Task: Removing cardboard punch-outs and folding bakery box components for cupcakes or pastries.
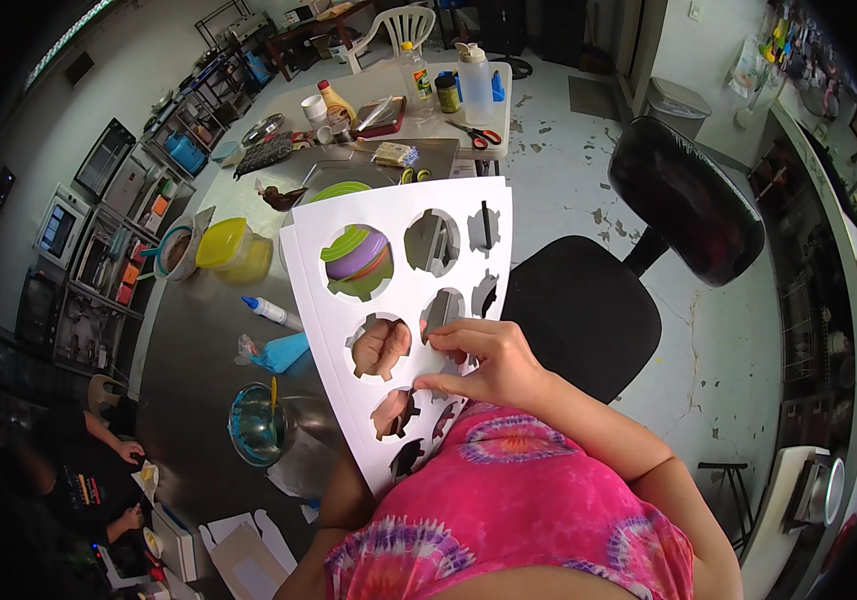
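A white cardboard cupcake insert (404, 300) stands upright before me, with rows of round notched holes. Doubled edges on its left side suggest more than one layer. My right hand (493, 362) pinches the insert near a middle hole, thumb on its front face and fingertips at the hole's edge. Behind the sheet, my left hand (381, 347) shows through another hole with its fingers curled. The cardboard hides the rest of that hand, and what it may hold cannot be seen. Green and purple bowls (354, 252) are visible through the top left hole.
On the steel table (188, 350) are a yellow tub (233, 250), a white bottle (270, 312), a blue piping bag (281, 352) and a mixing bowl (256, 425). A black chair (583, 320) stands to the right. Another person (83, 475) is at the lower left.
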The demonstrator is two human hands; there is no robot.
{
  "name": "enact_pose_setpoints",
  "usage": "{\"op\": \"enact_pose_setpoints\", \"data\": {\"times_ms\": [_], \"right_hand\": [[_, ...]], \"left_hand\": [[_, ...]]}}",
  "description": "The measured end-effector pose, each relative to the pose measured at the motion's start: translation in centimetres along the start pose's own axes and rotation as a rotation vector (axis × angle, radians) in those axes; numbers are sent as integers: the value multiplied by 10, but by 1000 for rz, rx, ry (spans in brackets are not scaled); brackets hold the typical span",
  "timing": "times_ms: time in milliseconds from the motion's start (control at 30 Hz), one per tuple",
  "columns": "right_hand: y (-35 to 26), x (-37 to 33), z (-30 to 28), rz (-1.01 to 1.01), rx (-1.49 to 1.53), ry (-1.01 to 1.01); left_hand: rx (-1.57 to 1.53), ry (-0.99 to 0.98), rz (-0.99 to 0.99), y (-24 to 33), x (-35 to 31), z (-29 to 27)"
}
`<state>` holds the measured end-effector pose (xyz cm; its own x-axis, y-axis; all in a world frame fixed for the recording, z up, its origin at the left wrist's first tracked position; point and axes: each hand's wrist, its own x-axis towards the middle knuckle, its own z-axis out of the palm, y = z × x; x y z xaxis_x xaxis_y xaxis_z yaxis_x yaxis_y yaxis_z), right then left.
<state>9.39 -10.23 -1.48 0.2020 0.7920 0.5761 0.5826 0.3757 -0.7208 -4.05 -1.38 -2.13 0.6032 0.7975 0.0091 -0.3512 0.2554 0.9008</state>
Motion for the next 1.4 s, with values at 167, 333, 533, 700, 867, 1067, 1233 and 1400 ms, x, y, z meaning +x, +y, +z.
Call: {"op": "enact_pose_setpoints", "data": {"times_ms": [167,333,533,700,867,1067,1233,1400], "right_hand": [[-1,1,1,122,46,-57],[-11,9,-8,399,166,-235],[-8,17,-16,600,469,-319],[-6,19,-19,620,521,-334],[-4,18,-19,631,512,-347],[7,14,-14,302,165,-219],[22,17,-24,-79,-74,-188],[20,22,-21,-220,-178,-153]], "left_hand": [[139,-2,-42,4,-3,1],[173,-123,-21,1,-2,-16],[113,-143,-154,15,-4,1],[100,-179,-161,12,-1,-2],[42,-195,-179,6,2,-5],[-30,-236,-81,5,20,-7],[-123,-189,4,-4,36,-20],[-177,-236,-65,1,33,-12]]}}
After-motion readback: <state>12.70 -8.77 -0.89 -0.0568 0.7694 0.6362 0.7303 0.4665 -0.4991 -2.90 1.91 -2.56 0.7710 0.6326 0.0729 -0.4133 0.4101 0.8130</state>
